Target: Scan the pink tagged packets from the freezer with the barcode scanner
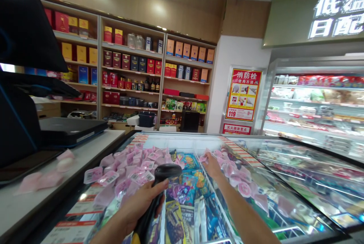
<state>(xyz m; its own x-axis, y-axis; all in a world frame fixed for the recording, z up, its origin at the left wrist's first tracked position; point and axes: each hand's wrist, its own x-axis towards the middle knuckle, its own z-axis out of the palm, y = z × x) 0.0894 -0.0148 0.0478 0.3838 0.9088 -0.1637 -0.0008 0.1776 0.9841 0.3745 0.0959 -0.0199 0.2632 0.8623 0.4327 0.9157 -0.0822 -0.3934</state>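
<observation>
My left hand (pixel 145 200) is wrapped round the handle of a black barcode scanner (pixel 167 170), whose head points away over the chest freezer. Part of its handle shows yellow near the bottom edge. My right hand (pixel 211 165) reaches further in, fingers closed on a small pink package (pixel 203 157) at the wire divider. Left of the scanner lies a heap of pink packages (pixel 133 160), several with white barcode labels. More pink packages (pixel 243 188) spread along the right of the divider. Bagged frozen snacks (pixel 176 221) lie between my forearms.
A counter (pixel 36 198) runs along the left with blurred pink packages (pixel 45 181) on it and a black checkout machine (pixel 17 96) above. Freezer glass lids (pixel 307 175) extend right. Shelves of boxes (pixel 131 62) stand behind; a lit refrigerated display (pixel 315 104) is at right.
</observation>
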